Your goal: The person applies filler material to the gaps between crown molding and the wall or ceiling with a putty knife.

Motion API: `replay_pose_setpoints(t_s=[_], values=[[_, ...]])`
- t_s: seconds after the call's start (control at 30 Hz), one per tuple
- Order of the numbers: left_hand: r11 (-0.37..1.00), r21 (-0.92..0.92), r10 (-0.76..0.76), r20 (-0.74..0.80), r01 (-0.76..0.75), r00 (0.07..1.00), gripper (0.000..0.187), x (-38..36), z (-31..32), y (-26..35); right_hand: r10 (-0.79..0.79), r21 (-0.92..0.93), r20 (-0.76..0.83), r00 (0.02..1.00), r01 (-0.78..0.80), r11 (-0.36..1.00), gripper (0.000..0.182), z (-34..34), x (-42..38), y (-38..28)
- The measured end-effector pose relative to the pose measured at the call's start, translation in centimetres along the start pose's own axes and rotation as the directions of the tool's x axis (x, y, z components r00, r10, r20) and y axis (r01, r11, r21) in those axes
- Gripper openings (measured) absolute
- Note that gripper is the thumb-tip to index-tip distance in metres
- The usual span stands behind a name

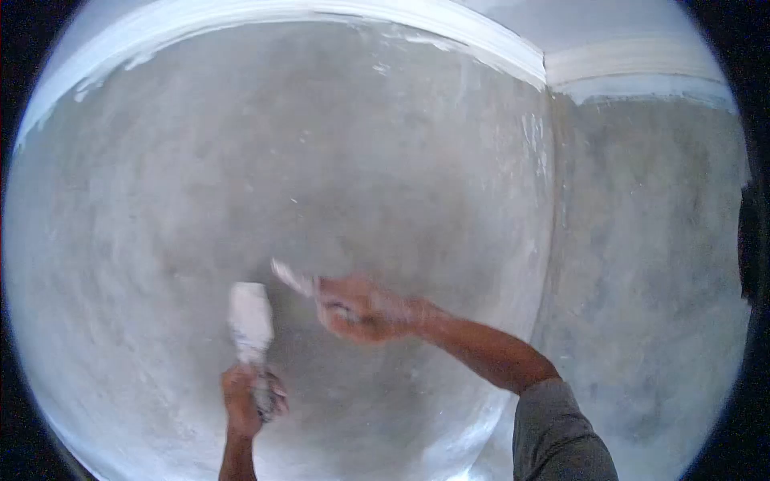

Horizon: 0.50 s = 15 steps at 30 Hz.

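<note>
My left hand is closed round the handle of a putty knife, its blade pointing up and coated with white putty. To the right and a little higher, my right hand grips a second putty knife, smeared by motion. This blade slants up and left from the fingers, its tip close to the grey wall in this view. A small gap separates the two blades. Both hands are in front of the bare plaster wall.
White moulding runs along the wall's top, with ragged white putty beneath it. On the right, a vertical corner meets a second grey wall. White streaks mark the surface beside the corner. A dark object shows at the far right edge.
</note>
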<state>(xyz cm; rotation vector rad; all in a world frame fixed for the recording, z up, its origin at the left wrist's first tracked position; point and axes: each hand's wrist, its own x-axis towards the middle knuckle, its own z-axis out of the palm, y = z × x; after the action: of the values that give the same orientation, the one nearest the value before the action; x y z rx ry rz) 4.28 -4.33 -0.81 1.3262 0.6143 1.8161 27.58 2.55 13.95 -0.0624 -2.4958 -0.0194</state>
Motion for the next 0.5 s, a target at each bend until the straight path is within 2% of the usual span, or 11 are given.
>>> replay_pose_setpoints(t_s=[0.07,0.1,0.17,0.2,0.27,0.3,0.37,0.4,0.43,0.47,0.5], values=[[0.993,-0.033,-0.112,0.133,0.117,0.985,0.039,-1.1,2.3,1.7,-0.015,0.086,0.064,0.998,0.01,0.996,0.046,1.8,-0.6,-1.3],[0.993,-0.029,-0.106,0.122,0.11,0.987,0.039,-1.6,3.2,2.5,-0.027,0.092,0.066,0.997,0.021,0.996,0.046,2.5,-0.8,-1.8],[0.968,-0.104,-0.208,0.185,0.229,0.961,0.039,-2.3,4.6,4.1,0.013,-0.102,0.058,0.998,-0.007,0.995,0.056,3.2,-1.5,-2.9],[0.958,-0.136,-0.219,0.216,0.252,0.952,0.038,-2.6,4.6,4.5,0.009,-0.101,0.057,0.998,-0.004,0.995,0.056,3.4,-2.1,-3.2],[0.95,-0.125,-0.252,0.225,0.285,0.941,0.038,-2.9,4.9,4.9,0.085,-0.323,0.057,0.995,-0.062,0.944,0.064,3.6,-3.5,-3.2],[0.94,-0.117,-0.288,0.233,0.321,0.929,0.037,-3.1,4.9,5.1,0.081,-0.324,0.054,0.995,-0.059,0.944,0.064,3.5,-4.4,-3.6],[0.94,-0.125,-0.28,0.243,0.316,0.929,0.037,-3.4,4.8,5.5,0.07,-0.475,0.002,0.998,-0.06,0.878,0.036,2.7,-6.0,-4.1],[0.937,-0.134,-0.279,0.262,0.321,0.924,0.037,-2.8,4.5,5.4,0.075,-0.482,-0.005,0.997,-0.068,0.874,0.036,2.2,-6.4,-3.7],[0.937,-0.136,-0.277,0.264,0.32,0.924,0.037,-2.6,4.8,5.4,0.125,-0.373,-0.102,0.987,-0.154,0.915,0.026,1.5,-6.8,-3.7],[0.956,-0.039,-0.276,0.227,0.292,0.934,0.036,-2.5,5.2,5.7,0.188,-0.249,-0.187,0.964,-0.232,0.94,0.017,0.9,-7.2,-3.8],[0.955,0.061,-0.297,0.181,0.29,0.938,0.035,-2.6,5.5,5.9,0.136,-0.237,-0.244,0.96,-0.195,0.952,0.011,0.4,-7.1,-3.5]])
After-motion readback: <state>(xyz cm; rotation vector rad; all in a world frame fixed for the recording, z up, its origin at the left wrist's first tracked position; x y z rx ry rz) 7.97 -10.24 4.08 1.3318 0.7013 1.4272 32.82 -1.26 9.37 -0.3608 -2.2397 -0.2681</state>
